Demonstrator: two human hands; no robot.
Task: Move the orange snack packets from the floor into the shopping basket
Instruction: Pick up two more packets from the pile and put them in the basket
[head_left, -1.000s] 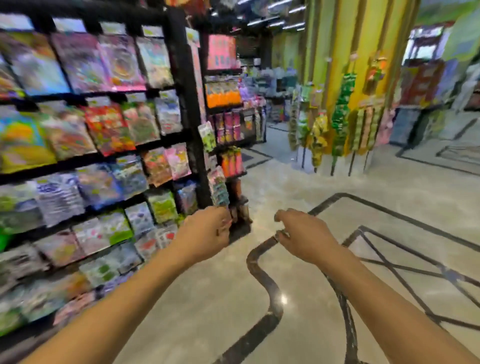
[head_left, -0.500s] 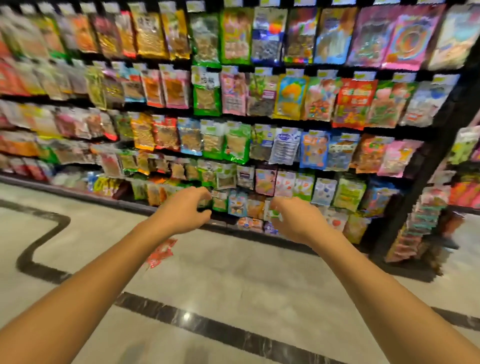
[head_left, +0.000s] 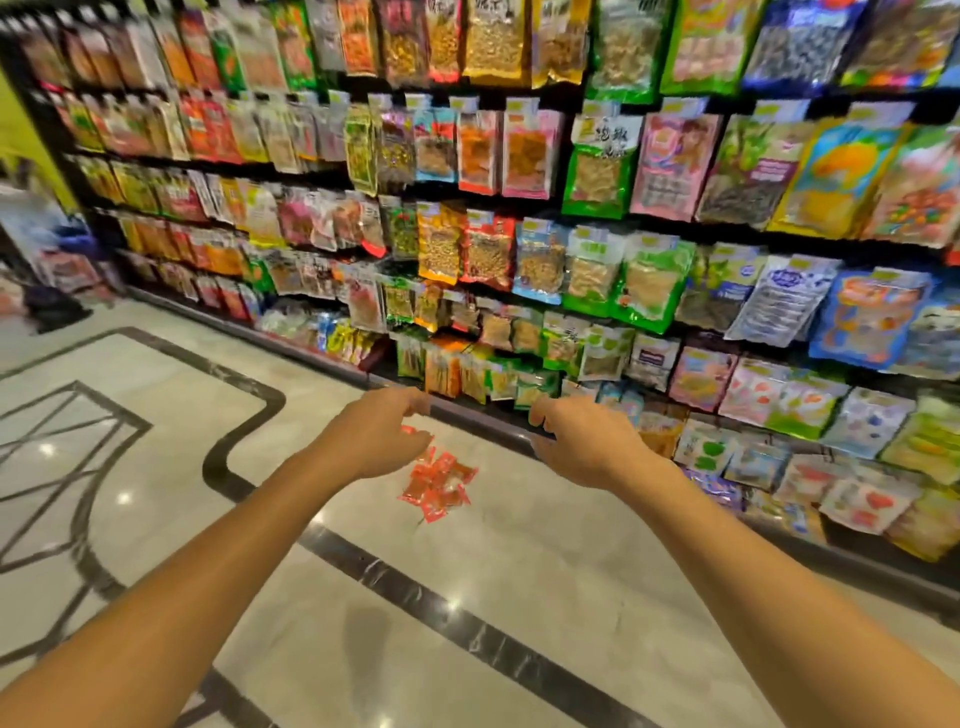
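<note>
Several small orange snack packets (head_left: 440, 483) lie in a loose heap on the pale marble floor, close to the foot of the shelving. My left hand (head_left: 375, 440) hovers above the heap's left edge, fingers loosely curled and empty, hiding a few packets. My right hand (head_left: 582, 444) is held out to the right of the heap, fingers apart and holding nothing. Both forearms stretch forward from the bottom corners. No shopping basket is in view.
A tall black shelf rack (head_left: 519, 208) packed with hanging snack bags fills the top and right. Its base ledge (head_left: 488, 421) runs just behind the heap. Dark inlaid stripes (head_left: 467, 629) cross the glossy floor. A dark object (head_left: 52, 306) sits at far left.
The view has swung left along the shelf wall and moved closer. The orange packets, earlier half hidden under my left arm, now show between my hands. Both hands' fingers have loosened.
</note>
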